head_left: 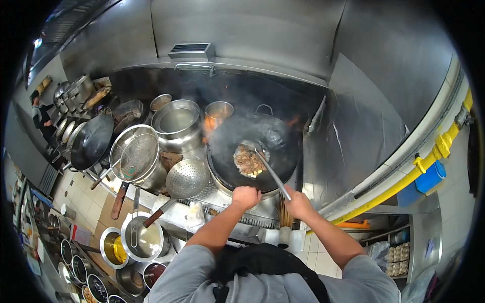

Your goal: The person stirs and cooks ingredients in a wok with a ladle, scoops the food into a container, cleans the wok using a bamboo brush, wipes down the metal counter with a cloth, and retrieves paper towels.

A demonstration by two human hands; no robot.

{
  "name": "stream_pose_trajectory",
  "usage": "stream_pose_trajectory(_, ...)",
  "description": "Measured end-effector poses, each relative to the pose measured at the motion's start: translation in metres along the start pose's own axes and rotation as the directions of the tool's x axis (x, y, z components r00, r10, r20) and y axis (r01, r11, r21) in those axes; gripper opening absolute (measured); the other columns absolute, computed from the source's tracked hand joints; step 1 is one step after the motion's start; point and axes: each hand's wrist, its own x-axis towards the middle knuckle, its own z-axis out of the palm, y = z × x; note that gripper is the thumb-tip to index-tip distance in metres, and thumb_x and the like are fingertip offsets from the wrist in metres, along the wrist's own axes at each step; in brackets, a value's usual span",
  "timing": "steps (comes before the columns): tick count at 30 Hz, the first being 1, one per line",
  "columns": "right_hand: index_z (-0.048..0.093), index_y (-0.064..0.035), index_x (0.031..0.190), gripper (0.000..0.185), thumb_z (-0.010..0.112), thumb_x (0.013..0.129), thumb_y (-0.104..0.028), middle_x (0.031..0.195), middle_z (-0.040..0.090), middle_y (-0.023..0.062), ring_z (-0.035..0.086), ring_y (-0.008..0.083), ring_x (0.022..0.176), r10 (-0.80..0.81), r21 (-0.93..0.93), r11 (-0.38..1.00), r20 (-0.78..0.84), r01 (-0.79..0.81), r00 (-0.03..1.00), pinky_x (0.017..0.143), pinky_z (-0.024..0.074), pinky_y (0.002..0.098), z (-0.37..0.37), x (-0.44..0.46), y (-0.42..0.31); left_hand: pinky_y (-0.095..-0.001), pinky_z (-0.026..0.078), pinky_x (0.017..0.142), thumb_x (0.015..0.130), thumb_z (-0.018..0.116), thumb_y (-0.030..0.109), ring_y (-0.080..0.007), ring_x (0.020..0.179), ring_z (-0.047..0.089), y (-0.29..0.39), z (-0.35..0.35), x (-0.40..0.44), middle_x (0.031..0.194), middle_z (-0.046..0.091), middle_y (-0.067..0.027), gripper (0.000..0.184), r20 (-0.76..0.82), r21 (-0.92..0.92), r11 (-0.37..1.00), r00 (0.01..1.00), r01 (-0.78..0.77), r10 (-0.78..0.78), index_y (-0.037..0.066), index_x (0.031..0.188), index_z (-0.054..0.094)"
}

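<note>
One wok, one heap of food inside it. Right hand: fingers wrapped round one ladle, its head at the food. Left hand: fingers curled closed at the near rim; object gripped, cannot tell. Left of wok: one perforated skimmer, one mesh strainer.

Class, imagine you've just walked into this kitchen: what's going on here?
Food sits in a wok, with smoke or steam rising. The person's right hand holds a long-handled tool, its far end at the food. The left hand appears to grip the wok at its near edge. A perforated skimmer rests to the wok's left, in neither hand.
</note>
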Motion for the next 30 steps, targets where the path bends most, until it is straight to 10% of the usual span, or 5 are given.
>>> stream_pose_trajectory(10,0.036,-0.0105,0.139,0.060,0.048,0.080,-0.008,0.096,0.061,0.0258,0.062,0.0417,0.083,-0.032,-0.347,0.936,0.072,0.055,0.997,0.076,0.0496,0.0482,-0.032,-0.040,0.013,-0.0422,0.052,0.067,0.084,0.050,0.045,-0.0312,0.073,0.066,0.018,-0.023,-0.010,0.078,0.068,-0.0146,0.042,-0.008,0.016,0.999,0.999,0.031,-0.031,0.005,0.091,0.059)
stream_pose_trajectory(19,0.039,-0.0081,0.137,0.063,0.064,0.080,-0.011,0.112,0.061,0.0215,0.063,0.0316,0.097,-0.113,0.450,0.879,-0.128,0.159,0.985,0.088,0.0476,0.0362,0.020,-0.051,0.060,-0.0435,0.036,0.100,0.073,0.067,0.027,-0.0372,0.114,0.045,0.036,-0.033,-0.061,0.121,0.047,-0.0241,0.063,-0.456,-0.067,0.972,0.874,-0.225,0.170,-0.002,0.124,0.044)
stream_pose_trajectory(23,0.037,-0.0083,0.139,0.060,0.060,0.083,-0.005,0.096,0.065,0.0119,0.063,0.0212,0.071,-0.066,0.796,0.495,0.435,-0.349,0.898,0.070,0.0501,0.0266,-0.009,-0.027,0.092,-0.0418,0.039,0.097,0.074,0.068,0.026,-0.0371,0.113,0.047,0.053,-0.013,-0.159,0.119,0.049,-0.0229,0.061,-0.430,-0.407,0.913,0.876,0.027,-0.218,0.000,0.124,0.045)
stream_pose_trajectory(26,0.033,-0.0104,0.142,0.060,0.055,0.086,-0.002,0.059,0.046,0.0004,0.036,0.0066,0.036,-0.550,0.180,0.771,-0.296,0.611,0.781,0.031,0.0296,0.0256,0.033,-0.026,0.103,-0.0383,0.047,0.087,0.077,0.067,0.027,-0.0328,0.099,0.057,0.054,0.008,-0.254,0.110,0.057,-0.0196,0.053,-0.204,-0.636,0.733,0.864,0.240,-0.460,0.000,0.119,0.050)
stream_pose_trajectory(30,0.034,-0.0107,0.140,0.058,0.052,0.086,-0.001,0.056,0.044,0.0005,0.038,0.0090,0.036,-0.268,0.845,0.500,0.359,-0.190,0.894,0.031,0.0356,0.0266,-0.016,-0.082,-0.003,-0.0279,0.050,0.077,0.079,0.069,0.018,-0.0144,0.084,0.060,0.050,0.031,-0.366,0.092,0.064,-0.0069,0.037,0.080,-0.923,0.216,0.708,0.318,-0.701,0.000,0.109,0.057)
